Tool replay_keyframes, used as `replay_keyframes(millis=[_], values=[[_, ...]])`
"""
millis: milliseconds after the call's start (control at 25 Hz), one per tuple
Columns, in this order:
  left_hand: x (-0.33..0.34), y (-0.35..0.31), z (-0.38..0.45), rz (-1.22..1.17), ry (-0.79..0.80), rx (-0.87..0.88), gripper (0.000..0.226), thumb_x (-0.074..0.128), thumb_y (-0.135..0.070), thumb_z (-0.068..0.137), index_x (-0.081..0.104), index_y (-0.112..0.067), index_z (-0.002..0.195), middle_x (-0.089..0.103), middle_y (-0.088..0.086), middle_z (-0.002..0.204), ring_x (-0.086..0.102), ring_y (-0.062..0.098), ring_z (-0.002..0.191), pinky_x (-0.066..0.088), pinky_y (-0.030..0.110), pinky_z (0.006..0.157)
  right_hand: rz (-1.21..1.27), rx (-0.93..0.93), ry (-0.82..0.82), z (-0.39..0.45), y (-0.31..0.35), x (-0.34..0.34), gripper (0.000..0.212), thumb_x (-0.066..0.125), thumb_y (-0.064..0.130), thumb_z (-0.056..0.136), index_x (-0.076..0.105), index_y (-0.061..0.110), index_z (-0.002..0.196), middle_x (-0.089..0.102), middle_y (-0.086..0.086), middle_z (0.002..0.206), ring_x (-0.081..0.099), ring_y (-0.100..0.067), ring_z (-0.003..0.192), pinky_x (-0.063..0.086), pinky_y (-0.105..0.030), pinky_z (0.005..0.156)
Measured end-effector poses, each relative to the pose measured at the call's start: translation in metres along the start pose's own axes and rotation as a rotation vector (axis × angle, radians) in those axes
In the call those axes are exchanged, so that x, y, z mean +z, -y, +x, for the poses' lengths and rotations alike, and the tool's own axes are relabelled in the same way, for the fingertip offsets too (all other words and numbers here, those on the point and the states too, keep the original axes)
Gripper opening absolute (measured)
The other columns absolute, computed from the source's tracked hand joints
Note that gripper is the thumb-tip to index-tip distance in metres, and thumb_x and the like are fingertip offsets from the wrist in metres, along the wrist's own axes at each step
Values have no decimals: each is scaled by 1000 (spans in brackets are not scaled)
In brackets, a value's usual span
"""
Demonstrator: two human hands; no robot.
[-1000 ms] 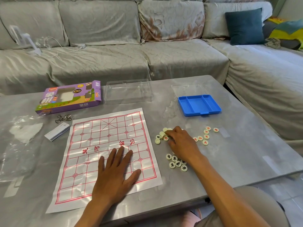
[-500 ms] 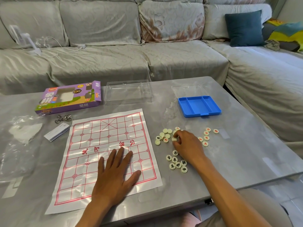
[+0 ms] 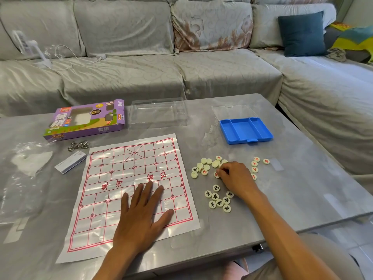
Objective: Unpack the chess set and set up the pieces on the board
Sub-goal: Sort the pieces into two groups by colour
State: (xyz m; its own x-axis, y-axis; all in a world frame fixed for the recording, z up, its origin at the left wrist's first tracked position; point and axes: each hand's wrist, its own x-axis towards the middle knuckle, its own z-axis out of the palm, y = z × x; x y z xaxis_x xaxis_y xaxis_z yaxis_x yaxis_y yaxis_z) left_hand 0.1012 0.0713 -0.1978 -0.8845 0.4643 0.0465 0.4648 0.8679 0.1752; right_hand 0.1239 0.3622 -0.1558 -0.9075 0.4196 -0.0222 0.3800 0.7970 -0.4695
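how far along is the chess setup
Unpacking looks done: purple cardboard box and blue plastic tray emptied, paper board spread flat under the left hand. Right hand is picking among loose round cream pieces. No piece is on the board yet.

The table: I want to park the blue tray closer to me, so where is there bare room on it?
Bare table lies right of the right hand, between the red-marked pieces and the table's right edge, below the blue tray. Another strip runs between the board and the pieces. It is crowded around the right hand, with the black-marked pieces below it.
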Motion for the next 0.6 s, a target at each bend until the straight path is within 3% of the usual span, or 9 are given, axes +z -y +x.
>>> replay_keyframes(millis=[80, 240, 600], values=[[2, 1, 1, -4, -5, 5, 86, -7, -86, 74, 9, -46, 148, -10, -12, 157, -10, 17, 145, -9, 52, 117, -38, -36, -50, -4, 0, 1, 19, 51, 28, 94, 69, 23, 100, 66, 3, 101, 58, -14, 89, 52, -33, 78], [5, 2, 1, -7, -10, 10, 81, 2, -84, 79, 18, -44, 148, 0, -9, 158, -1, 20, 146, -1, 55, 117, -92, -124, -2, -8, 4, 1, 15, 56, 32, 90, 68, 25, 92, 62, 5, 98, 56, -12, 86, 51, -30, 73], [4, 3, 2, -1, -8, 25, 82, 3, -84, 80, 19, -42, 148, 2, -9, 158, 1, 20, 146, 1, 55, 117, -69, 98, 1, -5, -36, -25, 5, 64, 25, 85, 64, 27, 89, 65, 7, 94, 58, -12, 83, 51, -30, 73]])
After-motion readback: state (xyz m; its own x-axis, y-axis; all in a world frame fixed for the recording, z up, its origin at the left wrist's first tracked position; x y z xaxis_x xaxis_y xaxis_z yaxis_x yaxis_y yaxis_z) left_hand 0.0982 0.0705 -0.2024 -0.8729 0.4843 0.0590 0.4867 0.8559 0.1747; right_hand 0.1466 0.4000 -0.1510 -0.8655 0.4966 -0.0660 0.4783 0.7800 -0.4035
